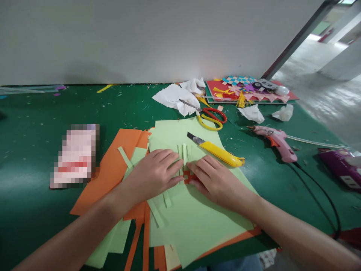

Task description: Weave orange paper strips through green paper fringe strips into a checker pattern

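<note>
My left hand [153, 174] lies flat, fingers stretched out, pressing on thin light green paper strips [183, 155] and orange paper strips [188, 176] that cross in a small weave. My right hand [213, 178] rests flat opposite it, fingertips touching the same weave. Both hands sit on a large light green sheet [191, 218]. Orange sheets [113, 165] lie under it to the left. A yellow utility knife [218, 151] with its blade out lies just beyond my right hand.
Red and yellow scissors [210, 114] and crumpled white tissue [176, 97] lie further back. A pink glue gun [278, 140] with a black cord [324, 199] sits right. Colourful paper crafts [248, 90] rest on a red board by the wall. Pixelated packet [75, 155] at left on the green mat [42, 113].
</note>
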`<move>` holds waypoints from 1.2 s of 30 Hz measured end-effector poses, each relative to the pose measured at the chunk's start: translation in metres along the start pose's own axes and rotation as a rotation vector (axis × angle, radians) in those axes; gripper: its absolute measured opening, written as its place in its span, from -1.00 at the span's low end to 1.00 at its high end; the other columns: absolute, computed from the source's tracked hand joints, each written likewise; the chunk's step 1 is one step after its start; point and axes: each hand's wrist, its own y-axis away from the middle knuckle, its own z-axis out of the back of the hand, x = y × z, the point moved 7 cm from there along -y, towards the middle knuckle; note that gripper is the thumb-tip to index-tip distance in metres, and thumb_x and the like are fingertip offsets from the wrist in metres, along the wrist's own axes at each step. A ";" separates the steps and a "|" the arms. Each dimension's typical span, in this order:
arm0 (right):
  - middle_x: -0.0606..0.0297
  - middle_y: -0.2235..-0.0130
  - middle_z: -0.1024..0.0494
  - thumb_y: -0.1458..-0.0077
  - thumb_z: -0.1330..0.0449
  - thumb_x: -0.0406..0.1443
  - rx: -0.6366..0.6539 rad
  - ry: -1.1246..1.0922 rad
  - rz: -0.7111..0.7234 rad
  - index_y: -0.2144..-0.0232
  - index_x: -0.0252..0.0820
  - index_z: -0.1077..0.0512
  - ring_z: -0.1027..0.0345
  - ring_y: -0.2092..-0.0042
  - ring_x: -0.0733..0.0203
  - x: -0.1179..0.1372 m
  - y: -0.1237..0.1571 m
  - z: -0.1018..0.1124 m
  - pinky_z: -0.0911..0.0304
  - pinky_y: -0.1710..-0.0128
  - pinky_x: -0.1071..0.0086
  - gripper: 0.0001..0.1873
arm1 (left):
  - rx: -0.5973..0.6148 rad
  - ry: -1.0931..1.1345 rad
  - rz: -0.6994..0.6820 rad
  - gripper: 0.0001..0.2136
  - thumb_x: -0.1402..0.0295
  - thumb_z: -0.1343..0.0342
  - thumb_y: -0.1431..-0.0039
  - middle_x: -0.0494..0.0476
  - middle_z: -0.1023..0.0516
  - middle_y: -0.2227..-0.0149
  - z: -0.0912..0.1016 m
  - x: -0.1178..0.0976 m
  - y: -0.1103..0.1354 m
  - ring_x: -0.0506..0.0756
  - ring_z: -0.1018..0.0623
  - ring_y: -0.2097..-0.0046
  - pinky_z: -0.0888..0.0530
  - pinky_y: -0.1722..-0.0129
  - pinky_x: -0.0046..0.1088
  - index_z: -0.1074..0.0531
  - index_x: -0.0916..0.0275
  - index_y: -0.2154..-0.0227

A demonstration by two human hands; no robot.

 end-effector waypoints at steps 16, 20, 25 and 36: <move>0.08 0.23 -0.46 -0.29 0.01 -0.24 0.018 0.013 -0.013 -0.01 -0.41 -0.38 -0.25 0.21 0.06 -0.001 0.001 -0.003 -0.30 0.21 0.16 -0.62 | 0.013 -0.007 0.001 -0.68 0.20 0.05 -0.31 0.30 -0.49 0.09 -0.001 -0.001 0.000 0.25 -0.45 0.04 -0.44 0.12 -0.18 -0.39 0.35 0.07; 0.09 0.23 -0.46 -0.28 -0.01 -0.25 0.020 0.009 -0.019 0.00 -0.42 -0.39 -0.25 0.21 0.06 -0.001 0.001 -0.002 -0.31 0.21 0.15 -0.62 | 0.023 0.013 0.008 -0.67 0.19 0.05 -0.32 0.29 -0.49 0.09 -0.001 -0.001 -0.001 0.25 -0.45 0.04 -0.44 0.11 -0.17 -0.39 0.35 0.06; 0.09 0.24 -0.46 -0.28 0.00 -0.25 0.030 0.011 -0.022 0.01 -0.41 -0.40 -0.25 0.21 0.05 -0.001 0.000 -0.002 -0.31 0.21 0.14 -0.63 | 0.036 0.023 0.012 -0.67 0.20 0.05 -0.31 0.30 -0.49 0.08 -0.002 0.000 -0.001 0.27 -0.45 0.02 -0.45 0.10 -0.16 -0.38 0.34 0.03; 0.11 0.24 -0.45 -0.30 0.03 -0.26 0.041 0.022 -0.008 0.05 -0.35 -0.41 -0.22 0.23 0.07 0.000 0.001 -0.004 -0.28 0.22 0.16 -0.66 | 0.051 0.114 0.037 -0.67 0.22 0.03 -0.32 0.28 -0.45 -0.10 -0.004 0.000 -0.002 0.28 -0.32 -0.20 -0.38 -0.09 -0.11 -0.37 0.34 -0.01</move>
